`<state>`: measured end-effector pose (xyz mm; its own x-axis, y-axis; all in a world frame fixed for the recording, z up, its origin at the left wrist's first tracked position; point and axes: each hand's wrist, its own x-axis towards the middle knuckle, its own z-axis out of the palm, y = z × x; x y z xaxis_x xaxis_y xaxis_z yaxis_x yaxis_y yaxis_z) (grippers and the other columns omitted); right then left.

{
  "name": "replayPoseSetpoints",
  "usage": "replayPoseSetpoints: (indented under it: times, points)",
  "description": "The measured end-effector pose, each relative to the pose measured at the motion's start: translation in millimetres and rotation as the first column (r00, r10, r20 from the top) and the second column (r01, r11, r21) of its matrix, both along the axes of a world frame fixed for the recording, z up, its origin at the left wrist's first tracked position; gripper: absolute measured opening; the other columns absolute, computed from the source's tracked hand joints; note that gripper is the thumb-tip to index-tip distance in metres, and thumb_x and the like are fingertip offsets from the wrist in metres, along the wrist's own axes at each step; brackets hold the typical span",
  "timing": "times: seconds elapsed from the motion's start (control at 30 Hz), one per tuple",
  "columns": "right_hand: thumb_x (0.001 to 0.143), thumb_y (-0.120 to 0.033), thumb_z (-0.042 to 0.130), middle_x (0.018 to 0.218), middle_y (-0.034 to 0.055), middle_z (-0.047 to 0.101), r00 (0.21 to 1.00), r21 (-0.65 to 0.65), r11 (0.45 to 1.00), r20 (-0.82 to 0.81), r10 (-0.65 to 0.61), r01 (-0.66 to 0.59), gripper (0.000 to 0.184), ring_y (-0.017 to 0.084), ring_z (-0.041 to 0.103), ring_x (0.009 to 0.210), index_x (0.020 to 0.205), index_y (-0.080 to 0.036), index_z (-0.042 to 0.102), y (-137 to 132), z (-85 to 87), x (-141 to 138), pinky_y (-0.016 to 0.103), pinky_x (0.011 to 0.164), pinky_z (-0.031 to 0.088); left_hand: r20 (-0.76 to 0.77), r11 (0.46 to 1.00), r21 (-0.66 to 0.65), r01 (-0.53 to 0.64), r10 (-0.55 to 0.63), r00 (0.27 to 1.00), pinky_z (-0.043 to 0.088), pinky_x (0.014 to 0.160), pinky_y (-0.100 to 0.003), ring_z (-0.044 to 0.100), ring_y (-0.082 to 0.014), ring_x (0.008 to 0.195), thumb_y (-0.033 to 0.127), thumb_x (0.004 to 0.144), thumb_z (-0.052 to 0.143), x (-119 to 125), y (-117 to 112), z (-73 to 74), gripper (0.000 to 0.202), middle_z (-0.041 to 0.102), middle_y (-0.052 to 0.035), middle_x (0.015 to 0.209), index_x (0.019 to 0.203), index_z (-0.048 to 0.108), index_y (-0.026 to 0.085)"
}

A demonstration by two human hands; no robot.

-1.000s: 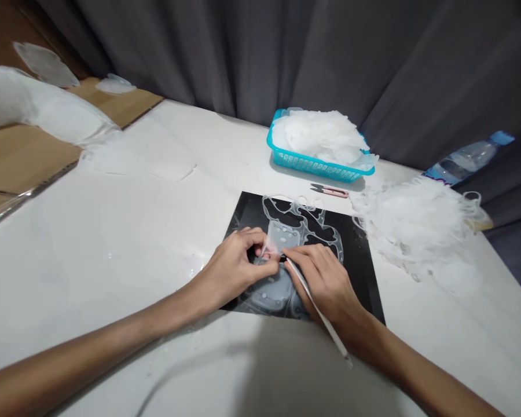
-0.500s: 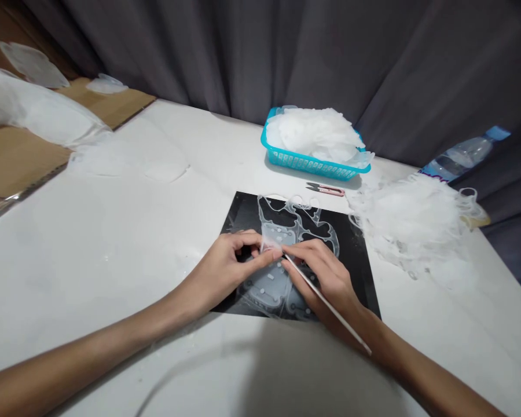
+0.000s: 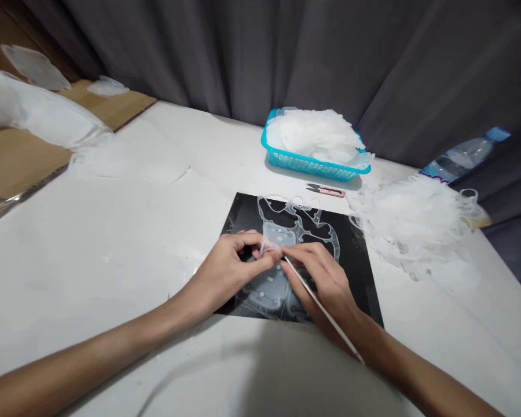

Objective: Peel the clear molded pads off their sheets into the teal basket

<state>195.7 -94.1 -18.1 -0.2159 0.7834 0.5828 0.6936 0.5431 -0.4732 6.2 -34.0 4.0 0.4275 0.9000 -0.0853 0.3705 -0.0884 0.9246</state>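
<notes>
A translucent moulded sheet [image 3: 279,233] with small raised bumps and cut-out outlines lies on a black board [image 3: 361,269]. My left hand [image 3: 232,260] pinches a raised, folded part of the sheet between thumb and fingers. From the right, my right hand [image 3: 325,275] is closed on a thin white stick [image 3: 325,311], whose upper end meets the sheet by my left thumb. That tip is partly hidden by the fingers, and the other end slants down toward my right wrist.
Behind the board stands a blue basket [image 3: 316,168] heaped with translucent pieces. Small pink-handled thread snips [image 3: 330,191] lie before it. To the right are a pile of clear scraps [image 3: 417,226] and a plastic bottle [image 3: 464,155]. Cardboard [image 3: 13,153] with a clear bag [image 3: 39,110] is at left.
The lower end of the white stick has swung slightly down and left with my right hand. The pinched part of the sheet looks a little more folded. My left hand keeps its hold.
</notes>
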Motion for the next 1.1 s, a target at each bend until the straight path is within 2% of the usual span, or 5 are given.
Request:
replayPoseSetpoints:
  times: [0.2,0.47,0.63,0.9,1.1]
  points:
    - [0.102,-0.016,0.057,0.1,0.0097,0.074,0.996,0.041,0.999,0.088,-0.012,0.008,0.02,0.02,0.07,0.092,0.12,-0.016,0.066,0.8,1.0,-1.6,0.034,0.083,0.06,0.037,0.999,0.042,-0.01,0.009,0.999,0.036,0.066,-0.027,0.045,-0.0134,0.066,0.024,0.079,0.064,2.7,-0.6,0.4,0.012,0.045,0.0041,0.068,0.07,0.067,0.017]
    - [0.102,-0.016,0.057,0.1,0.0104,0.074,0.985,0.092,0.995,0.17,-0.04,0.025,0.017,0.021,0.069,0.09,0.117,-0.015,0.066,3.1,-2.1,-2.8,0.035,0.084,0.058,0.043,0.999,0.032,-0.024,0.023,0.999,0.033,0.066,-0.027,0.043,-0.0123,0.066,0.021,0.076,0.063,3.6,-1.3,-0.8,0.012,0.042,0.0052,0.068,0.066,0.06,0.017]
    - [0.101,-0.014,0.057,0.103,0.0121,0.072,0.992,0.062,0.998,0.119,-0.038,0.031,0.017,0.022,0.068,0.093,0.116,-0.013,0.065,5.0,-1.2,1.5,0.035,0.085,0.057,0.035,1.0,-0.003,-0.027,0.027,0.999,0.033,0.066,-0.028,0.042,-0.0126,0.067,0.023,0.073,0.063,4.0,-0.4,0.4,0.012,0.043,0.0049,0.068,0.063,0.058,0.017]
    - [0.104,-0.019,0.053,0.109,0.0081,0.066,0.993,-0.123,0.99,-0.078,-0.084,0.074,0.018,0.016,0.066,0.091,0.12,-0.017,0.062,8.4,-0.4,11.0,0.03,0.087,0.056,-0.017,0.999,-0.028,0.033,-0.033,0.999,0.033,0.067,-0.028,0.044,-0.0137,0.069,0.023,0.07,0.061,-0.4,3.8,1.5,0.008,0.051,0.0037,0.068,0.064,0.059,0.018]
    - [0.1,-0.013,0.06,0.109,0.012,0.07,1.0,0.039,0.999,0.026,-0.003,0.002,0.022,0.021,0.068,0.1,0.121,-0.013,0.063,6.7,3.6,11.6,0.034,0.092,0.055,-0.017,0.989,-0.008,0.146,-0.146,0.989,0.035,0.067,-0.027,0.047,-0.014,0.07,0.034,0.082,0.068,-6.2,7.7,5.5,0.017,0.053,0.0037,0.072,0.075,0.066,0.018]
